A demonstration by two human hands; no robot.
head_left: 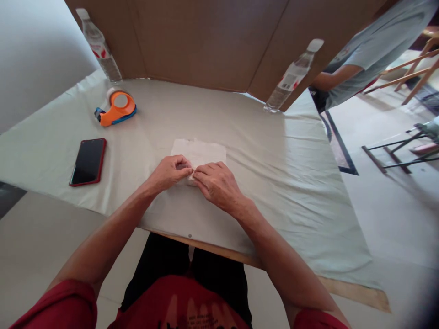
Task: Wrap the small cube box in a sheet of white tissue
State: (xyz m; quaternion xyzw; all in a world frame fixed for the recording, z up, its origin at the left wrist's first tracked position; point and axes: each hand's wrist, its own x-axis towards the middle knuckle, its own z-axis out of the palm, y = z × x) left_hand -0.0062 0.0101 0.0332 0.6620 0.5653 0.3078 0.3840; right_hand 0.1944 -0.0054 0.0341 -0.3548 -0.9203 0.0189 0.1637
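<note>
A thin white sheet (201,150), which looks like a paper tissue, lies spread on the cloth-covered table in front of me. My left hand (174,171) is closed in a pinch at its near edge, thumb against the fingers. Close beside it, almost touching, my right hand (216,183) has its fingers pressed together on the same edge. Between the fingertips a small part of the sheet looks gathered or folded. The fingers hide most of that near edge, so its exact shape cannot be made out.
On the left lie a phone (87,161) in a red case and an orange tape dispenser (117,108). Water bottles stand at the back left (101,51) and back right (291,81), against a cardboard panel (206,43). Behind the panel at right is another person (373,50).
</note>
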